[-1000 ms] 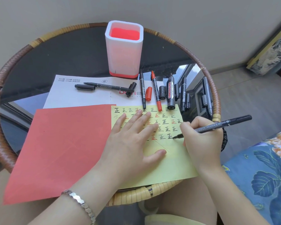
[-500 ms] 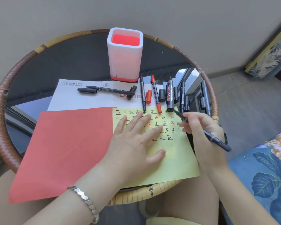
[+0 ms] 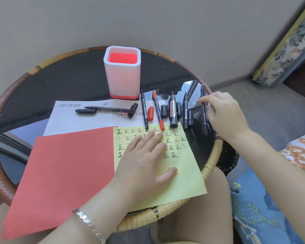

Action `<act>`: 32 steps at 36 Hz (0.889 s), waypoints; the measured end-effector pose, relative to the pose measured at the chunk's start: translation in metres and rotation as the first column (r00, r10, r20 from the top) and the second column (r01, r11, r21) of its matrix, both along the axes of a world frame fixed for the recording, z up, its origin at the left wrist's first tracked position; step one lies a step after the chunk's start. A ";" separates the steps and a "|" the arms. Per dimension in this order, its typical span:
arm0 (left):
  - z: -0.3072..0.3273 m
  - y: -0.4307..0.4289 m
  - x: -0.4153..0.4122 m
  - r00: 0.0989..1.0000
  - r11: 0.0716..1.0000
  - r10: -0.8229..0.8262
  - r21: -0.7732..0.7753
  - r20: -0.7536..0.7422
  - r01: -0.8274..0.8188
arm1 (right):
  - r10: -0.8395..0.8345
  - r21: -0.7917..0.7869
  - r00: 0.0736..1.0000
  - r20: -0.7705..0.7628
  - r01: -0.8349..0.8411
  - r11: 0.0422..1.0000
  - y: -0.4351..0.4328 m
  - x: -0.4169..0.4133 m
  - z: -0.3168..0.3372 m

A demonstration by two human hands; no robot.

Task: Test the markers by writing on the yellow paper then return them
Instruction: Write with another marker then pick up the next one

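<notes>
The yellow paper (image 3: 183,182) lies at the table's near right and carries rows of black and red test characters. My left hand (image 3: 144,161) presses flat on it with straight fingers. My right hand (image 3: 224,113) is at the table's right edge and pinches a black marker (image 3: 203,112), which points away from me at the right end of the marker row. That row holds a thin black marker (image 3: 144,111), a red marker (image 3: 158,110), a thick whiteboard marker (image 3: 173,111) and another black marker (image 3: 185,111), all uncapped. Their tips and the loose caps are partly blurred.
A white and red pen holder (image 3: 122,73) stands at the back. A red sheet (image 3: 69,169) overlaps white paper (image 3: 77,120), where an uncapped black marker (image 3: 109,108) lies. Loose caps (image 3: 150,113) sit among the row. The wicker rim (image 3: 0,173) rings the glass table; a blue cushion (image 3: 271,199) lies right.
My right hand lifted the black marker off the yellow paper, turned it, and carried it up to the right end of the marker row. My left hand stayed flat on the paper.
</notes>
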State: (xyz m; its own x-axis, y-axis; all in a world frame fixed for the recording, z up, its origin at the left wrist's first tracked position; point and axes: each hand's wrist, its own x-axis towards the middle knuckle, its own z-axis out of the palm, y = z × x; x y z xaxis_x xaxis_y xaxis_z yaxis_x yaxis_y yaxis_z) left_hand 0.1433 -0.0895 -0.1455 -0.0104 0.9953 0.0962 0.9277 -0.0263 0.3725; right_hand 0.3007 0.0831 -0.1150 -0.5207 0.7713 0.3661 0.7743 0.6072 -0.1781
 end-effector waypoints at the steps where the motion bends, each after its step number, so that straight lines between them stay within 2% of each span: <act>1: 0.000 0.000 0.000 1.000 1.000 0.002 0.006 0.003 -0.002 | 0.003 -0.005 0.999 0.033 -0.003 1.000 0.003 -0.002 -0.002; 6: 0.000 -0.001 -0.001 1.000 1.000 0.018 0.004 0.024 -0.018 | 0.020 -0.061 0.993 0.120 -0.013 0.998 0.012 -0.005 -0.014; 10: 0.001 -0.001 -0.001 1.000 1.000 0.025 -0.009 0.013 -0.025 | -0.038 -0.111 0.998 -0.045 0.032 0.993 0.012 -0.001 -0.010; 13: 0.001 -0.001 -0.001 0.999 0.999 0.032 -0.015 0.013 -0.032 | -0.144 -0.159 0.980 -0.138 0.121 0.980 0.013 0.007 -0.003; 16: 0.002 -0.001 -0.001 0.999 0.999 0.032 -0.023 0.010 -0.032 | -0.244 -0.259 0.966 -0.088 0.214 0.942 0.013 0.011 0.001; 19: 0.002 -0.001 0.000 0.999 0.999 0.034 -0.022 0.002 -0.034 | -0.266 -0.364 0.964 -0.001 0.247 0.898 0.010 0.010 0.002; 26: 0.003 -0.002 0.001 0.999 0.999 0.041 -0.019 0.017 -0.041 | -0.377 -0.453 0.926 0.016 0.343 0.823 0.010 -0.001 0.007; 29: 0.002 -0.002 0.001 0.999 0.999 0.039 -0.014 0.017 -0.038 | -0.381 -0.510 0.923 -0.054 0.302 0.805 0.008 -0.001 0.012; 32: 0.002 -0.002 0.000 0.999 0.999 0.033 -0.010 0.031 -0.033 | -0.368 -0.579 0.900 -0.236 0.174 0.796 0.003 0.003 0.016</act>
